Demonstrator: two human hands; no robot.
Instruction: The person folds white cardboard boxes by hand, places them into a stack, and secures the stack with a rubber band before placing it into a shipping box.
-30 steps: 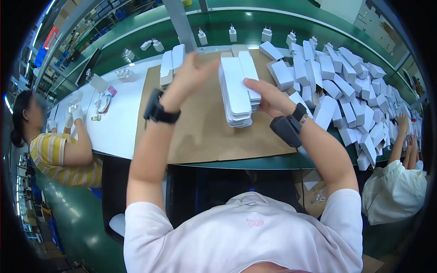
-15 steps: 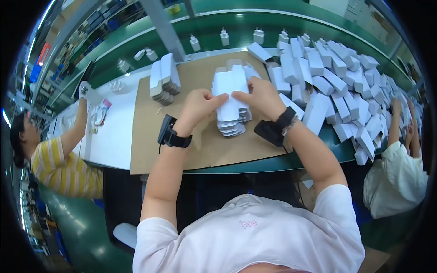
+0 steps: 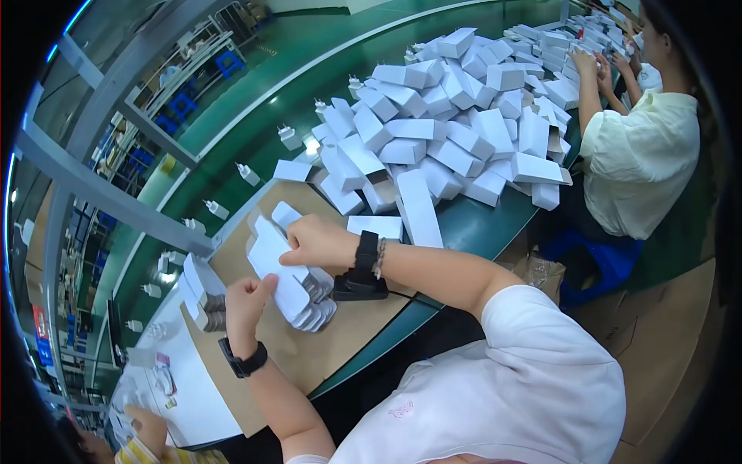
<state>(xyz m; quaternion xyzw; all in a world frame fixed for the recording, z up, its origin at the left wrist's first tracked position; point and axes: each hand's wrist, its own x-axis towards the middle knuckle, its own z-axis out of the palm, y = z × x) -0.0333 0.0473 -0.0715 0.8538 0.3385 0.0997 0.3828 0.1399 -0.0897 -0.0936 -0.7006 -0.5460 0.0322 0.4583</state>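
Note:
In front of me, a stack of flattened white boxes [image 3: 291, 300] lies on a brown cardboard sheet [image 3: 340, 352]. Both hands are on the top flattened white box [image 3: 272, 251]. My left hand [image 3: 249, 303] is closed at its near-left edge, the thumb resting against the white face. From the right side my right hand [image 3: 321, 241] grips it, thumb on top and fingers curled, partly hidden. Left of these stands a second stack of flattened boxes [image 3: 202, 294], which neither hand touches.
A large heap of folded white boxes [image 3: 440, 127] covers the bench to the right. White plug chargers [image 3: 247, 173] stand spaced along the green strip [image 3: 232, 193] behind. A person in a light shirt [image 3: 641, 162] works at far right; another in yellow stripes [image 3: 143, 448] is lower left.
My view has swung to the right, so the stacks now appear farther left and tilted. Both hands stay at the top of the same stack, with the left hand a little lower along the box.

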